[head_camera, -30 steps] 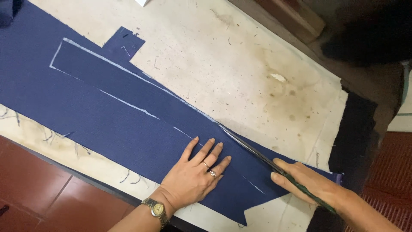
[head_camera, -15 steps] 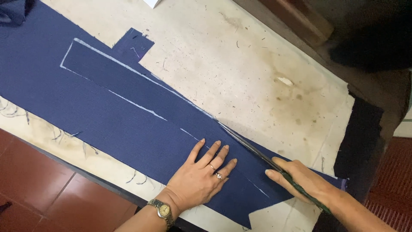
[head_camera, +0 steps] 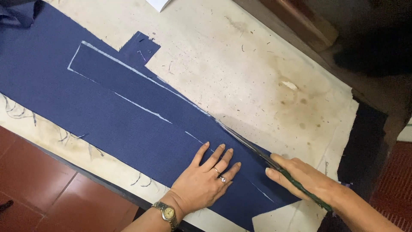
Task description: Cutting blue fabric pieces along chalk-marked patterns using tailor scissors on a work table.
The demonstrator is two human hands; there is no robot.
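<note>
While the left hand point(head_camera: 201, 182) lies flat on the navy cloth point(head_camera: 107, 107) at the lower middle of the frame, its fingers point(head_camera: 223, 157) are spread wide and pressed down, holding nothing; a ring sits on one finger and a gold wristwatch point(head_camera: 166, 212) on the wrist. At the lower right, the right hand point(head_camera: 307, 180) has its fingers closed around the green handles of a pair of scissors point(head_camera: 257, 150), whose long dark blades run up and to the left along the cloth's upper edge, just beside the left hand's fingertips. The cloth stretches as a long band from the upper left corner to the lower right, marked with white chalk lines point(head_camera: 141, 109) that outline a narrow strip; a small square tab of it juts out at the upper middle left, and loose threads fray along its lower edge.

No packages, labels or signs show clearly; only a white paper corner point(head_camera: 159, 3) pokes in at the top edge. The tabletop point(head_camera: 240, 73) is covered in a cream sheet, stained brown and speckled with thread bits. Black fabric point(head_camera: 365, 141) hangs at the right edge. Red floor tiles point(head_camera: 38, 189) fill the lower left, and a dark wooden frame point(head_camera: 300, 21) crosses the upper right.
</note>
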